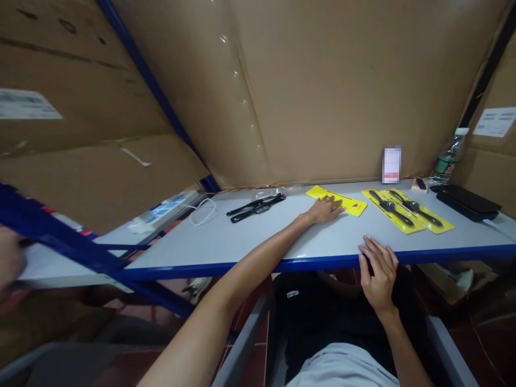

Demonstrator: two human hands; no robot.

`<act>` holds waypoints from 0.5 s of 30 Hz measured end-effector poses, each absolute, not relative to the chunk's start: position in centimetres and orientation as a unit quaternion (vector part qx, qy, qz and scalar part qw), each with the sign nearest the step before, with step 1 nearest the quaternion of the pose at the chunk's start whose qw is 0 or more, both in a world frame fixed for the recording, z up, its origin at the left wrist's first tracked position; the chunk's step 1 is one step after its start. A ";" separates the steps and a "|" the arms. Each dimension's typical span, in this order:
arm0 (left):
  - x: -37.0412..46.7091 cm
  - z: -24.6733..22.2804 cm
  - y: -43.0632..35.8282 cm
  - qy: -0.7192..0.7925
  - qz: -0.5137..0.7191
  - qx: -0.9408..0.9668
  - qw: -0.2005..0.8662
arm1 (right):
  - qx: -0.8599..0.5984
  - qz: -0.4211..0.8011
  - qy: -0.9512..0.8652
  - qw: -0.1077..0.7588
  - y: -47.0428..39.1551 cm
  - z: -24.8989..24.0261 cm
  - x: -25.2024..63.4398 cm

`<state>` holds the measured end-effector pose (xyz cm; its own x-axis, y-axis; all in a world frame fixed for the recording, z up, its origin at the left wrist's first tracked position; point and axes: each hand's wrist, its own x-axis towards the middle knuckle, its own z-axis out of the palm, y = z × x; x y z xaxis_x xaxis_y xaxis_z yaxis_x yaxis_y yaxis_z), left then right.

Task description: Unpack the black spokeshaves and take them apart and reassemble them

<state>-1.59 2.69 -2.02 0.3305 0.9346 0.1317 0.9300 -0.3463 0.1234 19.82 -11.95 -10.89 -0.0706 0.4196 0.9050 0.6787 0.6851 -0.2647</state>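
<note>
My left hand (325, 209) reaches across the bench and lies with fingers spread on a yellow backing card (355, 206). The hand hides part of that card. My right hand (379, 271) is at the bench's front edge, fingers stretched out and holding nothing. To its upper right lie two yellow-carded packs, each with a black spokeshave; the nearer-left spokeshave (391, 207) and the right spokeshave (416, 207) lie side by side. Two loose black spokeshaves (258, 208) rest close together to the left of my left hand, with clear plastic (271, 191) behind them.
A phone (391, 165) leans against the cardboard at the back. A water bottle (447, 158), a small box (420, 185) and a black case (465, 202) stand at the right. A power strip (165, 211) with a white cable lies left. Another person's hand (11, 258) shows at far left.
</note>
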 end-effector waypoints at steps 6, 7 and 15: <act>0.7 -1.0 1.0 0.424 0.116 0.895 0.071 | -0.372 -0.120 -0.720 0.573 -11.8 -11.0 19.8; 1.0 -0.8 0.9 0.410 0.125 0.900 0.083 | -0.371 -0.122 -0.720 0.573 -11.8 -11.0 19.8; -0.3 -1.2 1.5 0.486 0.186 0.854 -0.013 | -0.367 -0.123 -0.722 0.573 -11.8 -10.9 19.9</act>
<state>-0.29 1.54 -1.17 0.4582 0.8252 0.3301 0.8350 -0.5270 0.1584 19.87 -11.83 -10.86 -0.0728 0.3898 0.9180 0.6708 0.7003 -0.2442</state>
